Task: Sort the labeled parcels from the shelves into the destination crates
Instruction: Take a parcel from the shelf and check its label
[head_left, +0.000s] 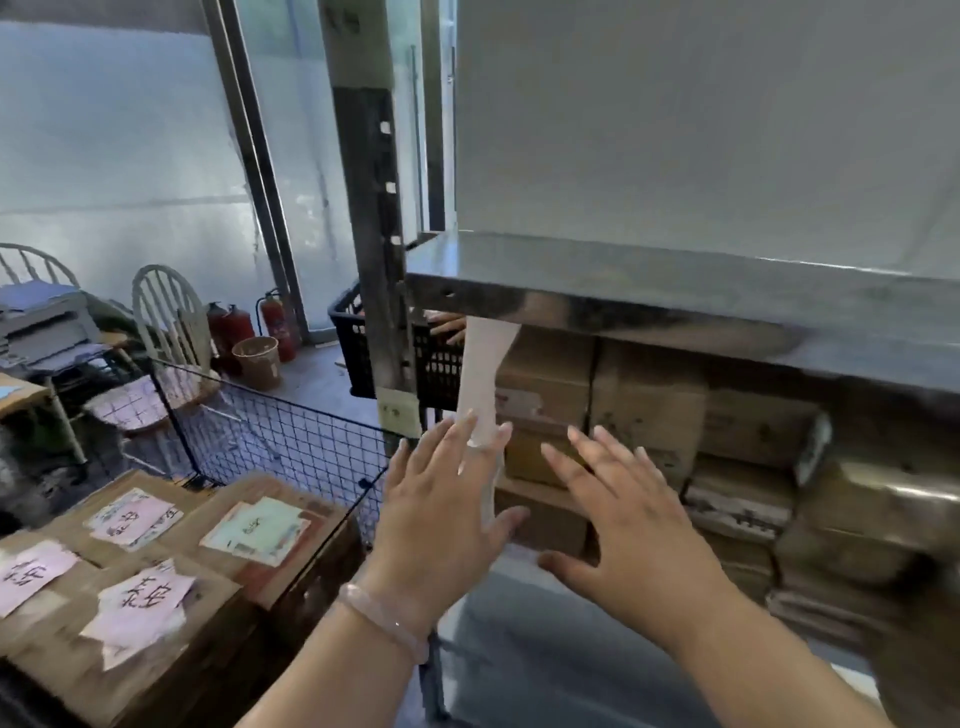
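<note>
left hand (441, 499): fingers straight and spread, gripping nothing; raised at the left front corner of the lower shelf opening, overlapping a hanging white strip (485, 374).
right hand (623, 525): fingers straight and spread, gripping nothing; just beside the left hand, palm toward the stacked boxes; thumb low near the bottom box edge, contact cannot be told.
wrist and ring: pale pink bracelet (384, 618) on the left wrist, ring (478, 443) on a left finger.
shelf parcels (644, 400): brown cardboard boxes stacked in rows under the metal shelf board (675, 296), filling the bay from the left post to the right edge; labels blurred, unreadable.
lower shelf surface (519, 649): grey, bare in front of the boxes, below both hands.
wire crate (270, 436): black mesh panels, lower left, beside the shelf post.
sorted parcels (156, 613): cardboard boxes lying flat at lower left against the mesh, topped with pink labels (140, 517) and one green label (257, 527), handwritten.
black crate (441, 364): plastic lattice, behind the post; another person's fingers visible at its rim.
background: two white spindle chairs (166, 322), red fire extinguishers (275, 322), brown bucket (257, 361), on the floor at left.
</note>
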